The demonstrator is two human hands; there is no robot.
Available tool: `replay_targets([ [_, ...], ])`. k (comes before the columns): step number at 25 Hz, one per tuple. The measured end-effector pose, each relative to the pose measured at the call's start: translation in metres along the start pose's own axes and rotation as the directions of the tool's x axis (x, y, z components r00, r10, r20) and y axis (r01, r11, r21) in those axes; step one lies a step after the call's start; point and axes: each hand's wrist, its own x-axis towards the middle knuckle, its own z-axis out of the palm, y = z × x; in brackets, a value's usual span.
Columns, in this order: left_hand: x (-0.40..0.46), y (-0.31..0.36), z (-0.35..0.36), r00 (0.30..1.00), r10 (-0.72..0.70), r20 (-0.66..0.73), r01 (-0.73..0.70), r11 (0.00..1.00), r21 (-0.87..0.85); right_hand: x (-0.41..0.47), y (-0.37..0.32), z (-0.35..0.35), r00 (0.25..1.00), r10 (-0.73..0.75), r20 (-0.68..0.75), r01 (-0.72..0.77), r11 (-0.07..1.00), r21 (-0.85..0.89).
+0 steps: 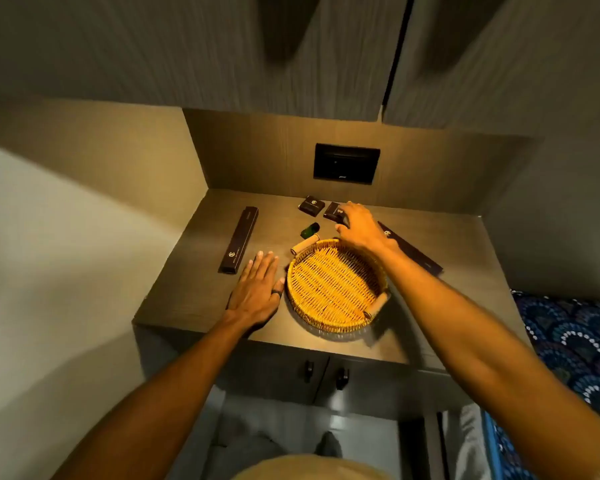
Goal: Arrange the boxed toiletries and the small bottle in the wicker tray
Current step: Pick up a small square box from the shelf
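Right hand (359,225), fingers spread, rests on the square box (334,211) just beyond the empty wicker tray (336,323); left hand (257,289) lies flat.

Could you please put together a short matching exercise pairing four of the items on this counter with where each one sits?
Items:
1. wicker tray
2. small bottle
3. left long box
4. right long box

Places:
A. partly under the right forearm
B. just behind the tray's far handle
C. beyond the left hand
D. between the two arms

Pairs: 1-D, 2-B, 3-C, 4-A
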Motion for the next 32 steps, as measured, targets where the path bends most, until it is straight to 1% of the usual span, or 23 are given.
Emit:
replay_targets([
  [1, 0.003, -0.003, 0.003, 1.000, 0.013, -0.005, -0.013, 0.998, 0.063, 0.012, -0.003, 0.001, 1.000, -0.001, 0.017, 0.001, 1.000, -0.014],
  [3, 0.007, -0.009, 0.006, 1.000, 0.031, 0.002, -0.031, 0.991, 0.127, 0.028, -0.009, 0.000, 0.998, 0.028, 0.052, -0.027, 0.999, -0.022],
  [6, 0.011, -0.013, 0.011, 0.998, 0.059, -0.007, -0.058, 0.989, 0.138, 0.047, -0.010, 0.006, 0.996, 0.063, 0.063, -0.059, 0.996, -0.064],
  [8, 0.011, -0.014, 0.011, 0.998, 0.061, -0.011, -0.059, 0.990, 0.130, 0.052, -0.008, 0.007, 0.997, 0.068, 0.045, -0.064, 0.994, -0.084],
  [10, 0.012, -0.014, 0.010, 0.999, 0.051, 0.000, -0.050, 0.991, 0.128, 0.051, -0.004, 0.002, 0.999, 0.046, -0.024, -0.047, 0.998, -0.034],
  [12, 0.011, -0.012, 0.009, 0.999, 0.047, 0.003, -0.047, 0.992, 0.121, 0.033, -0.001, -0.008, 0.989, 0.005, -0.146, 0.011, 0.994, 0.111],
  [13, 0.010, -0.012, 0.008, 0.999, 0.049, -0.001, -0.049, 0.992, 0.120, 0.019, 0.000, -0.013, 0.983, -0.039, -0.180, 0.071, 0.981, 0.179],
  [14, 0.009, -0.012, 0.007, 0.998, 0.056, -0.004, -0.055, 0.992, 0.117, 0.005, 0.002, -0.015, 0.979, -0.128, -0.161, 0.159, 0.966, 0.204],
  [15, 0.008, -0.012, 0.007, 0.998, 0.061, -0.007, -0.060, 0.992, 0.111, -0.011, 0.004, -0.016, 0.968, -0.239, -0.071, 0.249, 0.950, 0.190],
  [16, 0.008, -0.012, 0.007, 0.998, 0.060, -0.010, -0.058, 0.993, 0.106, -0.027, 0.004, -0.013, 0.942, -0.329, 0.066, 0.314, 0.934, 0.173],
  [17, 0.008, -0.012, 0.007, 0.998, 0.061, -0.009, -0.060, 0.992, 0.108, -0.043, 0.003, -0.008, 0.901, -0.376, 0.216, 0.348, 0.924, 0.157],
  [18, 0.007, -0.012, 0.007, 0.998, 0.059, -0.008, -0.058, 0.992, 0.110, -0.054, 0.001, -0.001, 0.856, -0.399, 0.330, 0.373, 0.917, 0.140],
  [19, 0.008, -0.012, 0.007, 0.998, 0.056, -0.009, -0.055, 0.993, 0.109, -0.062, -0.002, 0.007, 0.822, -0.410, 0.395, 0.395, 0.910, 0.124],
  [21, 0.007, -0.013, 0.008, 0.998, 0.058, -0.007, -0.057, 0.993, 0.100, -0.070, -0.009, 0.023, 0.799, -0.415, 0.436, 0.416, 0.904, 0.099],
  [26, 0.007, -0.014, 0.009, 0.998, 0.063, -0.010, -0.062, 0.994, 0.088, -0.071, -0.014, 0.037, 0.806, -0.359, 0.471, 0.405, 0.914, 0.005],
  [30, 0.008, -0.016, 0.011, 0.997, 0.068, -0.020, -0.066, 0.994, 0.087, -0.074, -0.014, 0.042, 0.797, -0.354, 0.489, 0.403, 0.915, 0.006],
  [32, 0.009, -0.017, 0.011, 0.997, 0.077, -0.025, -0.074, 0.994, 0.085, -0.074, -0.011, 0.036, 0.783, -0.371, 0.499, 0.405, 0.913, 0.044],
])
